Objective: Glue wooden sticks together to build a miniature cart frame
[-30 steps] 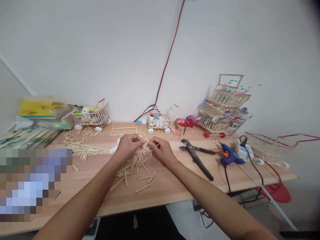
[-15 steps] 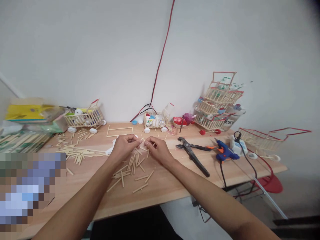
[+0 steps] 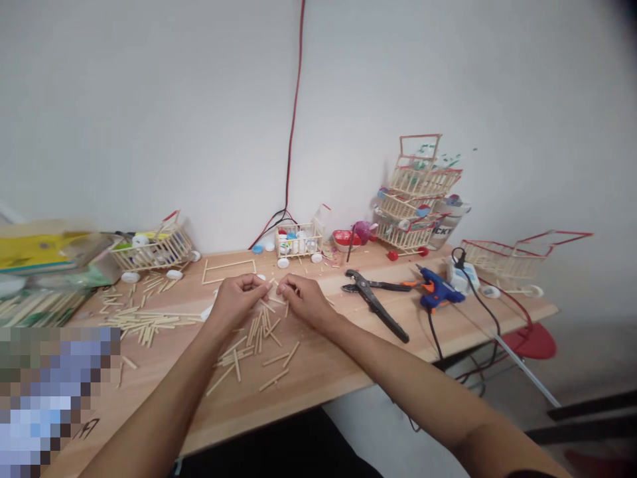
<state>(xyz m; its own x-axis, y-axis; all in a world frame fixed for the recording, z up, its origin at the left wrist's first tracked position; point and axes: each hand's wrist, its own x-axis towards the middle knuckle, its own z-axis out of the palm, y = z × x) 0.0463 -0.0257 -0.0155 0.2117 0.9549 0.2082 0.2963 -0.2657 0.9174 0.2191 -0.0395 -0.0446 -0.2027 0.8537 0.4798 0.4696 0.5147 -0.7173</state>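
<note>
Pale wall (image 3: 199,133); wooden table (image 3: 318,362) strewn with sticks (image 3: 259,332); hands (image 3: 236,297) (image 3: 304,300) half-curled, fingertips close; grip unclear.

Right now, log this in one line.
left hand: pinching, hold unclear; right hand: same; short pale wooden sticks: loose, wooden table; black metal pliers: right of hands

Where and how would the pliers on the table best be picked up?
Probably by the near handle, around its middle, with the right hand coming down from the front side of the table. The pliers lie with handles spread, and this handle slants towards that side. The other handle points at the glue gun, so it looks more crowded.
</note>
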